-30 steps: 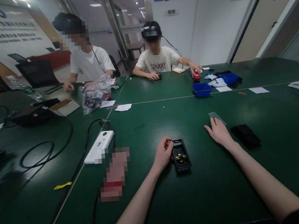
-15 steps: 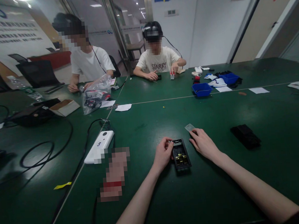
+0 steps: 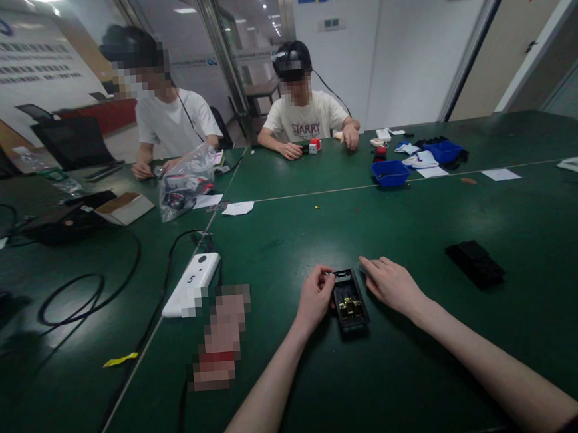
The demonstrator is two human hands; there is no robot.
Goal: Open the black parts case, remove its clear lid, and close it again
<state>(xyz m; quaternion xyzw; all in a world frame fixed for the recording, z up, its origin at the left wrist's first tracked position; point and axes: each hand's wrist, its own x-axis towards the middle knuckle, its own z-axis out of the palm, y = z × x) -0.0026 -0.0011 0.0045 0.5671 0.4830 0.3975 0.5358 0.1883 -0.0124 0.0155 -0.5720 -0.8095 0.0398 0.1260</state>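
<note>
My left hand (image 3: 315,294) is closed on the upper left edge of a small black open box (image 3: 354,326), which lies on the green table. Several shiny gold-coloured pieces (image 3: 350,306) sit inside it; their kind is too small to make out. Just right of the box, my right hand (image 3: 392,285) pinches a thin clear plastic piece (image 3: 360,267). Only a sliver of that piece shows by the fingertips, the rest being hidden or seen edge-on.
To the right lies a folded black pouch (image 3: 475,264). On the left are a white power bank (image 3: 194,280) marked 5, a blurred-out flat item and cables. Two people sit across the table (image 3: 281,244). A blue tray (image 3: 390,173) and papers stand farther back.
The clear plastic piece has turned and drawn in nearer the box with my right hand. My left hand and the box stay put. Opposite, a person's red-and-white block has moved left, and that hand is off it.
</note>
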